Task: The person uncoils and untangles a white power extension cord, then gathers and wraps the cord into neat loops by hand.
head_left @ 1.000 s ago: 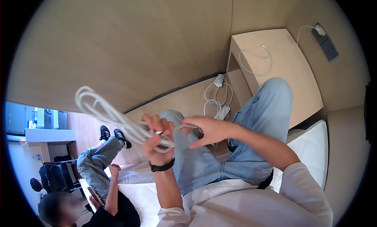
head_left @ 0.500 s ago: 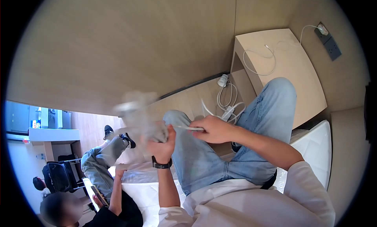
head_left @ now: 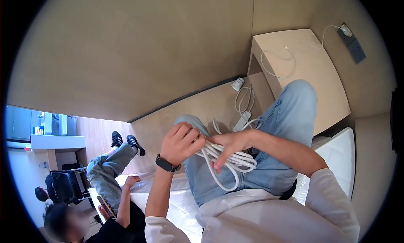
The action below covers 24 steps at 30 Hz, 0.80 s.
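A coil of thick white cable (head_left: 229, 182) hangs in several loops over my lap, between my bent knees. My right hand (head_left: 231, 143) is closed round the coil, its thumb lying across the loops. Against it, my left hand (head_left: 182, 144) has its fingers curled over the left end of the coil, and what lies inside that fist is hidden. On the floor beyond, a white block (head_left: 242, 121) is joined to the cable, with a thinner white cord (head_left: 251, 101) and a round white plug-like piece (head_left: 237, 84).
A wooden bedside cabinet (head_left: 303, 54) carries a thin charging cable (head_left: 277, 77) leading to a wall socket (head_left: 353, 45). A wooden panel (head_left: 147, 54) rises ahead. At left, another person (head_left: 122, 217) sits on the white mattress (head_left: 179, 201) holding a phone (head_left: 106, 206).
My left hand has come right to meet my right hand. The cable, blurred at the left before, is now a coil between both hands. The other person's free hand has lowered.
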Available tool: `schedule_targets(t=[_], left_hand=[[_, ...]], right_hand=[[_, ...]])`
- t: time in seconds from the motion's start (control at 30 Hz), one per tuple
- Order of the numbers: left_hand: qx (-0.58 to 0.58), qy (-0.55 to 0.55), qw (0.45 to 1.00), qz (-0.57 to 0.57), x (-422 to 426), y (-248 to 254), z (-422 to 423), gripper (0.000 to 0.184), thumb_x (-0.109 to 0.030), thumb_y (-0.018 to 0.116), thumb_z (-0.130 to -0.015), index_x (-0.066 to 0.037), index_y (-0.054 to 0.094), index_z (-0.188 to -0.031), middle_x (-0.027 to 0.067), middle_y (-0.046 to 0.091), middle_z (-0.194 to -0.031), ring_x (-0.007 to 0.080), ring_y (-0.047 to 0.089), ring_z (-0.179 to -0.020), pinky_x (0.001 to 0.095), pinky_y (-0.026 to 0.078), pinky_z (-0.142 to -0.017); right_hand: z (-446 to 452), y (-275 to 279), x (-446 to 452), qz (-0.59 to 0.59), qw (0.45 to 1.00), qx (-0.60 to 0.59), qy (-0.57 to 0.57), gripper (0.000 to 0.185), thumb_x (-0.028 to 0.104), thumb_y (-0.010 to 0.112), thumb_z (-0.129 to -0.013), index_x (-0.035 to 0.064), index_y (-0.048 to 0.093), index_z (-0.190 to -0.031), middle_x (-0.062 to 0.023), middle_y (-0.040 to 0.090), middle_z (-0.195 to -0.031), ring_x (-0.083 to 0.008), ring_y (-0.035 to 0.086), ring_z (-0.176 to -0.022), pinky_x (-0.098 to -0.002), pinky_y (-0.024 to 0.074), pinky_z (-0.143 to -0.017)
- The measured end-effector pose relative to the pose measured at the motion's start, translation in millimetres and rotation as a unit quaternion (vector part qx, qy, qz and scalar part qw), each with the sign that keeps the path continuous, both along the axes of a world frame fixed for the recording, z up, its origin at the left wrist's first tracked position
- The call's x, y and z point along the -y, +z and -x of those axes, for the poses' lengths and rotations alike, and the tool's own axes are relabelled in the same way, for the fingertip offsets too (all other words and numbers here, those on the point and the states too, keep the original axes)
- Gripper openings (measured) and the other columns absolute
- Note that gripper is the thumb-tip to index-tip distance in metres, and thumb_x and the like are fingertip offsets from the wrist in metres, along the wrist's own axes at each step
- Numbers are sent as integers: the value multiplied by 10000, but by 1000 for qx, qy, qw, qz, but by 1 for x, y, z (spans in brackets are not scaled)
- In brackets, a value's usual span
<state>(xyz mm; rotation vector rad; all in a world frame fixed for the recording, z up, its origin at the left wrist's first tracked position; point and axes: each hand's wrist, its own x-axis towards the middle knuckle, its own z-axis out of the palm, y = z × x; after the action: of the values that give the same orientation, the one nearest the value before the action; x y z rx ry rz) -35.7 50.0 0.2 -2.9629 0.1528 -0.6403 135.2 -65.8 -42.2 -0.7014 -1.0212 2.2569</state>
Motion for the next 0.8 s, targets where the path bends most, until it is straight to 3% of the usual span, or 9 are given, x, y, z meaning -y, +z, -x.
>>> schedule_targets(t=[0.13,0.3,0.33,0.43,0.5,0.57,0.6,0.67,0.8], left_hand=[[-43,98,993,47,-1,-7,-7,440,-88,703,-598,-104,607,-1028,110,546,-1154,331,492,-1153,435,422,-971],[166,262,884,350,10,-17,-23,912,-44,727,-657,-141,276,-1444,204,289,-1449,379,320,-1323,513,256,-1077],[166,261,884,350,10,-27,-21,912,-44,727,-657,-141,276,-1444,204,289,-1449,379,320,-1323,513,256,-1077],[199,162,578,775,24,-49,-11,925,-100,716,-726,-101,175,-1477,166,309,-1449,305,315,-1336,455,258,-1079],[164,108,469,861,44,-65,-10,883,-125,700,-763,-92,176,-1473,167,306,-1448,280,325,-1333,424,277,-1075],[85,166,505,843,70,-83,-13,829,-135,673,-797,-112,182,-1464,148,382,-1370,239,415,-1250,373,367,-1024],[85,167,504,843,82,-87,-18,829,-135,673,-797,-112,182,-1464,148,382,-1370,239,415,-1250,373,367,-1024],[108,148,355,917,100,-83,-28,769,-122,698,-776,-78,258,-1404,119,430,-1300,201,468,-1179,341,414,-969],[108,143,363,914,94,-83,-29,769,-56,773,-706,-22,350,-1347,111,444,-1285,185,481,-1152,318,430,-941]], right_hand=[[5,0,1,-27,985,132,-111,507,34,664,-680,-31,458,-1139,-92,580,-775,-162,604,-618,-288,493,-551],[8,4,2,-35,953,158,-257,493,4,631,-683,-32,487,-1153,-80,576,-708,-143,550,-522,-278,441,-467],[6,2,0,-35,953,158,-258,493,4,631,-683,-32,487,-1153,-80,576,-708,-143,550,-522,-278,441,-467],[3,-13,-6,-42,924,189,-330,461,14,626,-704,-19,492,-1144,-88,580,-743,-145,554,-546,-285,454,-495],[4,-16,-6,-58,903,212,-370,449,20,635,-690,-22,495,-1114,-115,594,-756,-183,580,-576,-312,468,-525],[11,-34,-11,-212,805,312,-458,437,53,674,-634,-15,494,-1027,-207,617,-789,-339,637,-709,-398,490,-632],[11,-47,-7,-211,806,312,-457,437,53,674,-634,-15,494,-1027,-207,617,-789,-339,637,-709,-398,490,-632],[9,-35,-5,-186,826,330,-417,441,75,698,-604,5,483,-982,-237,611,-797,-417,620,-790,-436,479,-678],[10,-45,-5,-212,817,328,-425,407,96,711,-631,14,473,-951,-233,612,-787,-421,616,-784,-437,473,-656]])
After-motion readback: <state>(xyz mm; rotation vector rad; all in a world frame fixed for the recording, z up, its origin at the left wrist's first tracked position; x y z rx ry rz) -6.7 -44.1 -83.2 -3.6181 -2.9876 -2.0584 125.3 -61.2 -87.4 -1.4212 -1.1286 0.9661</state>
